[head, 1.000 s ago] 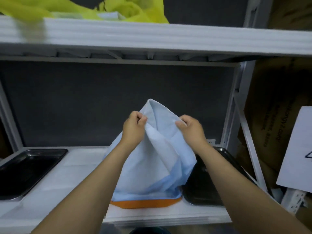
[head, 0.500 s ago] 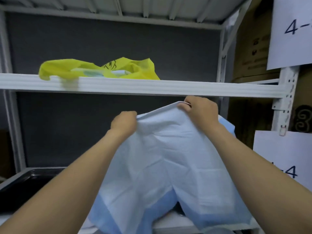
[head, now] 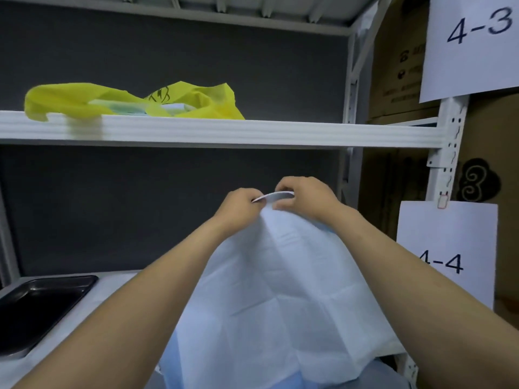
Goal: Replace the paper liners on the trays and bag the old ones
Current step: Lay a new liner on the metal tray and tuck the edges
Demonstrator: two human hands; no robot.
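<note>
A white sheet (head: 471, 43) in the upper right of the frame reads "4-3" in dark figures. A second white sheet (head: 460, 234) lower at the right edge reads "4-4", its first digit partly hidden. The black mark on the yellow bag (head: 196, 99) and the print on the cardboard box (head: 398, 68) are too blurred to read.

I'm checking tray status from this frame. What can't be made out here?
Head view only.
Yellow bag: contents mostly covered by its own folds.
Black tray: cut off by the left edge.
Lower shelf beneath the liner sheet: hidden by the sheet and both arms.
Label 4-4: first digit partly behind the right forearm.
</note>
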